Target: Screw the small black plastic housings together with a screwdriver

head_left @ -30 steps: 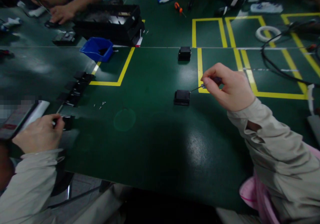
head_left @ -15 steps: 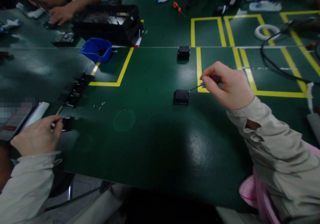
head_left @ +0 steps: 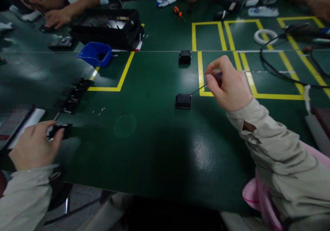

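My right hand (head_left: 229, 84) pinches a small screwdriver (head_left: 199, 90) by its dark handle. The thin shaft slants down to the left, its tip at the upper right corner of a black block (head_left: 183, 101) on the green table. A second black block (head_left: 185, 57) lies farther back. At the left, my left hand (head_left: 37, 143) has its thumb and fingers around a black part (head_left: 63, 131) at the end of a row of similar black parts (head_left: 73, 98). Several tiny screws (head_left: 101, 111) lie right of that row.
A blue bin (head_left: 96, 53) stands before a black tray (head_left: 110, 26) at the back left. Yellow tape marks the table (head_left: 160, 155). An orange screwdriver (head_left: 178, 12), a white ring (head_left: 265, 36) and a black cable (head_left: 268, 64) lie farther back. Other people's hands are across the table.
My left thumb and fingers have spread from a tight pinch to a wider hold around the black part. My right hand has tilted the screwdriver more steeply. The whole view has shifted slightly.
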The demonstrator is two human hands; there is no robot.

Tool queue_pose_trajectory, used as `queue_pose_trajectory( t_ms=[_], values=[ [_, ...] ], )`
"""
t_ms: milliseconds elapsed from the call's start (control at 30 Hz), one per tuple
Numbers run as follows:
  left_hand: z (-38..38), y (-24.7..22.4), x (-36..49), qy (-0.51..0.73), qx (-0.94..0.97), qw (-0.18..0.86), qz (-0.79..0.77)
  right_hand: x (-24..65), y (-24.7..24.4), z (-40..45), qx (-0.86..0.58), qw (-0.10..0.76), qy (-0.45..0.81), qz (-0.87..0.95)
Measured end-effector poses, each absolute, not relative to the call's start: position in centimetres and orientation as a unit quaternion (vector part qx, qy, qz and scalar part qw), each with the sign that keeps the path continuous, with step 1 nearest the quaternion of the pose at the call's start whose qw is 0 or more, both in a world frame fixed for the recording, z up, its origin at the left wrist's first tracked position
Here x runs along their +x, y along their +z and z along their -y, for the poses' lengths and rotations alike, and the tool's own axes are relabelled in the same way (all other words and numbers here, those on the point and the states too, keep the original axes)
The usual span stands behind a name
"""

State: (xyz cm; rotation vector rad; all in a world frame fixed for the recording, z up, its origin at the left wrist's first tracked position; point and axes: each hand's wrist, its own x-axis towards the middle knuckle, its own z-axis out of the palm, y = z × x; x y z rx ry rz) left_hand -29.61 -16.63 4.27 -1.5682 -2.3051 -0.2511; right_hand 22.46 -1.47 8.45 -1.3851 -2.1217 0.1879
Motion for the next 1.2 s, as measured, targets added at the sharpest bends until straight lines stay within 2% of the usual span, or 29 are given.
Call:
queue_pose_trajectory(
  t_ms=[67,167,367,800,1200],
  values=[
    [16.5,4.2,-28.9,-0.071,-0.587,0.217,0.777,22.2,8.7,1.4,-0.531,0.271,0.070,0.800],
    [15.9,4.2,-27.8,-0.088,-0.636,0.227,0.732,21.8,8.8,1.1,-0.545,0.238,0.059,0.802],
    [13.3,4.7,-22.7,-0.108,-0.706,0.167,0.680,21.5,8.7,0.5,-0.551,0.219,0.057,0.803],
    [4.3,4.8,-3.6,-0.150,-0.907,0.012,0.394,21.4,8.5,0.3,-0.543,0.244,0.078,0.800],
    [1.5,1.2,-1.0,-0.181,-0.905,-0.050,0.381,21.3,8.6,0.0,-0.552,0.214,0.057,0.804]
  ],
)
